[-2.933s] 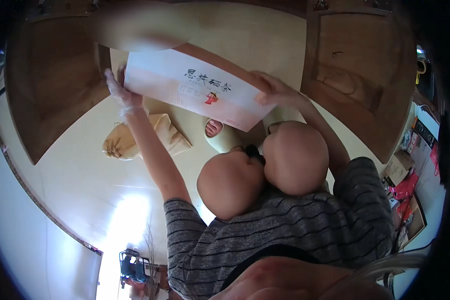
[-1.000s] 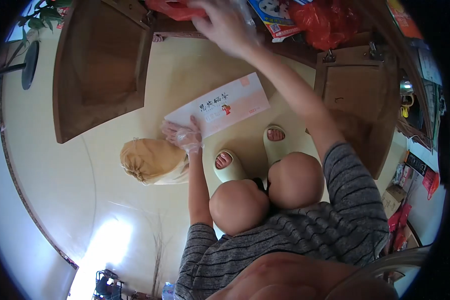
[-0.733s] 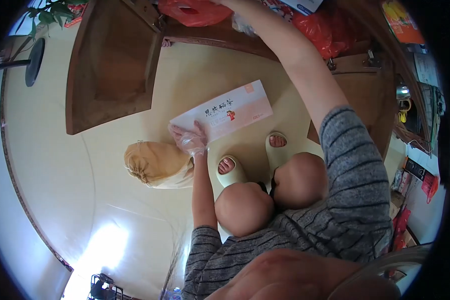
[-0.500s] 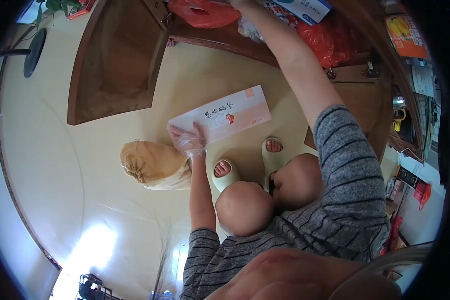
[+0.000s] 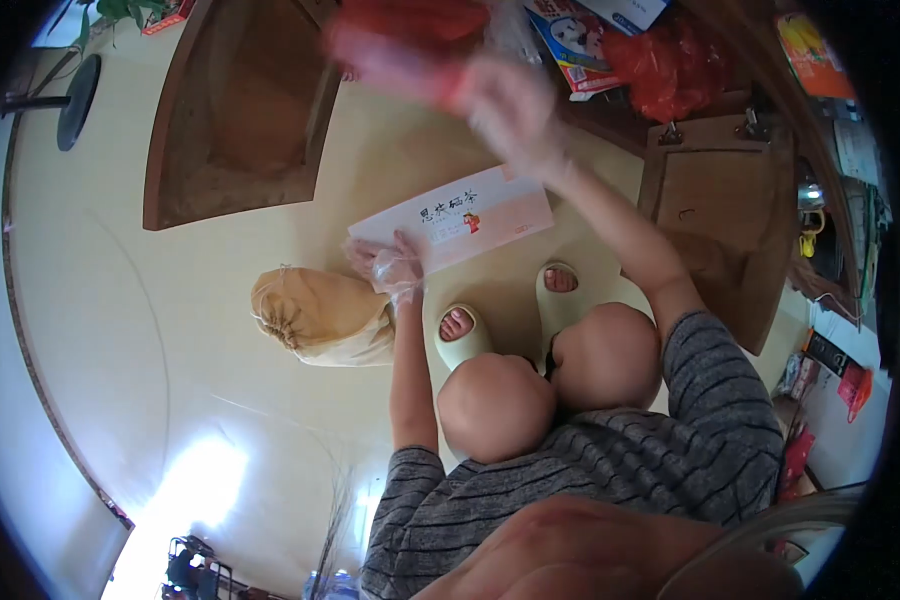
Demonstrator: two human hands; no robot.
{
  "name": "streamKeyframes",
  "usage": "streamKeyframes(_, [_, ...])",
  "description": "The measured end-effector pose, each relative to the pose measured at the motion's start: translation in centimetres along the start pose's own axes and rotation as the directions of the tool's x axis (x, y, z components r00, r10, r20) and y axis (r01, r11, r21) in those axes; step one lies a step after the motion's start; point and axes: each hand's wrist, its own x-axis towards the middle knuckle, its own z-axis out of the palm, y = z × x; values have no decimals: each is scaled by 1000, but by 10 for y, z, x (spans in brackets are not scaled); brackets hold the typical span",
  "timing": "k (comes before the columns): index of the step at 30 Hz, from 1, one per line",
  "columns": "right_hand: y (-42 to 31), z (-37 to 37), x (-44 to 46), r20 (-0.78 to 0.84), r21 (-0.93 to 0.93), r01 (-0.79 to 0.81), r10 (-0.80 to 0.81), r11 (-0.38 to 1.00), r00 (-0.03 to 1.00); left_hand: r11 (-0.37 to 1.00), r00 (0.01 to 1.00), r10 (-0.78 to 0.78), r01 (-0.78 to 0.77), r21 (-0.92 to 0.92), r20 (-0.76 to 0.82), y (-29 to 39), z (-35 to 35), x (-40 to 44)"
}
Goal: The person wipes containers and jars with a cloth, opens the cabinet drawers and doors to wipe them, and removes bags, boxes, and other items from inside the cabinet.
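Note:
My left hand (image 5: 388, 266), in a clear plastic glove, rests with fingers spread on the left end of a white and pink box (image 5: 490, 220) lying on the floor. Beside that wrist lies a tan drawstring bag (image 5: 320, 310). My right hand (image 5: 515, 108) is raised above the box near the cabinet, blurred by motion, its fingers closed on a red plastic bag (image 5: 405, 50). The bag is smeared too, and its contents cannot be made out.
Open wooden cabinet doors stand at left (image 5: 240, 120) and right (image 5: 715, 210). Inside the cabinet are another red bag (image 5: 670, 70) and a blue printed pack (image 5: 575, 45). My slippered feet (image 5: 462, 335) are below the box. A round black stand base (image 5: 78, 103) is at far left.
The box has gone from both hands to the floor, under my left hand. My right hand reached into the cabinet and has now drawn back toward me with the red bag.

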Motion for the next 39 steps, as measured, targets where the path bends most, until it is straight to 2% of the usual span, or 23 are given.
streamKeyframes(1, [-7,4,-18,111,-119,291,-278,949,954,943,996,-65,81,-323,62,-6,1,3])
streamKeyframes(3, [-6,31,-69,229,70,365,-371,928,900,756,946,-112,279,-592,303,-20,-7,12])
streamKeyframes(4, [5,47,-95,420,131,307,-334,943,844,631,899,-133,401,-664,417,-27,-11,17])
streamKeyframes(5, [14,57,-118,595,182,232,-294,956,748,228,826,-175,564,-794,536,-19,-30,19])
streamKeyframes(6, [20,58,-130,671,162,199,-256,966,696,-217,741,-157,620,-754,653,-18,-41,23])
streamKeyframes(7, [30,58,-137,737,142,175,-221,974,638,-163,706,-249,644,-747,663,-35,-28,28])
streamKeyframes(8, [36,58,-137,796,120,154,-188,981,576,68,775,-180,624,-778,606,-51,-10,24])
streamKeyframes(9, [23,52,-108,801,63,95,-107,993,589,296,826,-95,556,-777,555,-70,5,21])
streamKeyframes(11, [30,45,-71,588,-98,-37,88,994,804,812,809,4,341,-474,588,-19,-60,27])
streamKeyframes(13, [53,36,-23,205,-305,38,27,952,978,902,982,55,29,-431,181,16,-75,5])
streamKeyframes(15, [58,20,45,-37,-333,78,-96,940,995,889,979,145,-192,-416,-144,32,-69,-1])
streamKeyframes(16, [55,16,70,-122,-467,185,-270,865,955,873,972,202,-234,-428,-121,38,-67,-2])
streamKeyframes(17, [93,28,92,-49,-588,70,-123,806,991,855,961,260,-276,-439,-98,53,-76,-1])
streamKeyframes(18, [131,42,106,17,-661,106,-127,743,992,838,945,318,-317,-445,-73,62,-82,-2])
streamKeyframes(19, [166,57,116,84,-722,147,-126,676,989,797,910,378,-413,-441,-169,62,-66,-7])
streamKeyframes(20, [161,61,124,154,-773,197,-122,604,980,832,895,442,-432,-349,-54,66,-64,-6])
streamKeyframes(21, [157,64,128,250,-735,110,117,669,961,853,872,486,-456,-256,65,71,-63,-5])
streamKeyframes(23, [140,66,133,446,-687,-103,529,719,722,867,819,495,-488,-101,290,67,-54,-8])
streamKeyframes(26, [140,79,120,321,-748,0,363,663,875,874,843,483,-482,-66,236,52,-34,-20])
streamKeyframes(32, [218,102,108,421,-713,179,210,678,882,863,851,505,-497,-91,146,43,-20,-23])
streamKeyframes(35, [145,68,97,346,-777,148,219,612,912,868,853,495,-492,-63,165,43,-19,-24])
streamKeyframes(38, [245,113,88,191,-733,67,111,677,975,866,854,501,-494,-84,143,43,-15,-26])
streamKeyframes(39, [228,106,93,202,-749,-10,242,663,949,860,854,511,-506,-70,99,40,-10,-28])
